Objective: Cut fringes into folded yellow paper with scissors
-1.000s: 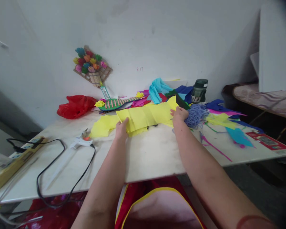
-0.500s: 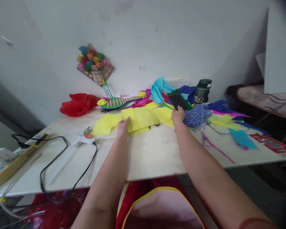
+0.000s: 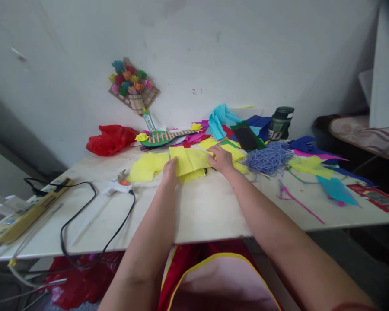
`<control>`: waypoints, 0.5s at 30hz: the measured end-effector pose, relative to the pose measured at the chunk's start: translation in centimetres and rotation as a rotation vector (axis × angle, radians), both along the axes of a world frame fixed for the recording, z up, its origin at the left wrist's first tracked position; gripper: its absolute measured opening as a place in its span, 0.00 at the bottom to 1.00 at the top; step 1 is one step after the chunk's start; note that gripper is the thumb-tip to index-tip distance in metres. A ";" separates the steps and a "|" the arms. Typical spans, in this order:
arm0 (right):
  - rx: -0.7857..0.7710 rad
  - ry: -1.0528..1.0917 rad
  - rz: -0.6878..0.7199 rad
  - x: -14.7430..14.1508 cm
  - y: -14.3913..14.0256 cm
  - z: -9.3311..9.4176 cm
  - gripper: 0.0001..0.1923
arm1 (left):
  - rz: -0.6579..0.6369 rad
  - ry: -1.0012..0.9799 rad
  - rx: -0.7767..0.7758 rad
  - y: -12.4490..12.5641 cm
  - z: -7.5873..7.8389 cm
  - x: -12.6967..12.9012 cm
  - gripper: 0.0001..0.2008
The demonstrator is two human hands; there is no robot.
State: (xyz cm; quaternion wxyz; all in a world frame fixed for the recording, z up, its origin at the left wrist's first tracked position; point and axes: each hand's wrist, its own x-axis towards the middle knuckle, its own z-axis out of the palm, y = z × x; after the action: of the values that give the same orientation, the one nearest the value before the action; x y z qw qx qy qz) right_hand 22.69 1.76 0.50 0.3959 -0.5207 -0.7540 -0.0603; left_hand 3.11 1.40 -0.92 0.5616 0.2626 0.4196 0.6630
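The fingers of the left hand (image 3: pixel 170 171) lay flat and pressed down the near left edge of the folded yellow paper (image 3: pixel 188 163); they gripped nothing. The right hand (image 3: pixel 221 158) rested on the right end of the same paper with its fingers spread and loose, touching the fold. If any finger was hooked under the sheet, I could not tell, because the hands covered that part.

The paper lay on the white table (image 3: pixel 201 207), in the middle, a little toward the far side. More yellow paper stuck out to the left of it.

Just to the right was a pile of purple yarn (image 3: pixel 268 157), and behind it a dark green cup (image 3: pixel 280 123). At the far side lay a blue paper (image 3: pixel 221 118) and a red bag (image 3: pixel 112 139). To the left lay a glue gun (image 3: pixel 116 187) with a black cable (image 3: pixel 81 224).
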 end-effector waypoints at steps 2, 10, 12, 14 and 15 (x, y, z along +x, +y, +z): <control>-0.009 -0.032 0.051 -1.2 -0.7 0.1 0.13 | -0.035 -0.016 0.016 0.0 -0.1 0.0 0.08; -0.113 -0.070 0.101 -3.5 -1.0 -0.2 0.11 | -0.053 -0.045 0.007 0.0 0.0 0.5 0.16; -0.132 -0.085 0.087 -3.4 -0.8 -0.3 0.11 | -0.075 -0.081 0.020 -0.2 0.3 0.7 0.16; -0.134 -0.091 0.085 -3.3 -0.7 -0.4 0.10 | -0.104 -0.117 0.036 -0.6 0.6 0.9 0.16; -0.129 -0.094 0.090 -3.3 -0.7 -0.4 0.10 | -0.117 -0.130 0.037 -0.7 0.8 1.0 0.16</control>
State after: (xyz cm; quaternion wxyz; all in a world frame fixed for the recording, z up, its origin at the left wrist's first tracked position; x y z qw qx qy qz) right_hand 19.35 1.06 0.14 0.3281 -0.5071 -0.7968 -0.0182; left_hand 4.16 0.68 -0.13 0.6205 0.2534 0.3537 0.6524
